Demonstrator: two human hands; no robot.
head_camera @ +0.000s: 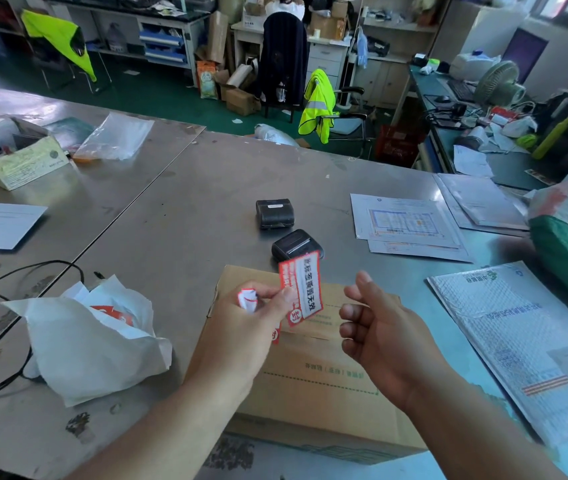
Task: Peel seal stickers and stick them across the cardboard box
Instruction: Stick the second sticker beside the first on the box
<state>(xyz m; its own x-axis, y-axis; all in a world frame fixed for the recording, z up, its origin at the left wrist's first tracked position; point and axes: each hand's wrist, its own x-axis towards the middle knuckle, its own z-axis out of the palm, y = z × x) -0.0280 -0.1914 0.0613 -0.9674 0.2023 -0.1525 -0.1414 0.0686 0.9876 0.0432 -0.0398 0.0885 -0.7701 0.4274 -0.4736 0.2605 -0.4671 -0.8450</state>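
Your left hand [258,317] has its grip closed on the sticker [305,289], pinched btwn thumb and fingers at the strip's lower-left edge, w/ a crumpled bit of white-and-red paper [248,299], prob. backing, tucked in the same hand. Sticker stands near upright in the air, just above the box [313,375], which sits on the counter [178,209] right in front of you under both forearms. Your right hand [379,327] is at 3 o'clock from the sticker, grip open and empty, fingers curled, not touching it.

Handling: the sticker looks thin, light and floppy, so it'll likely curl or fold onto itself if you hold one end only. Take the free top end w/ the right fingertips, on the very edge, so less glue meets skin. Keep it taut btwn both hands. Box looks stiff enough to press on; its flap seam runs near the dashed line at 6 o'clock from the sticker. Two small black printers [275,213] lie at 12 o'clock, clear of the box.
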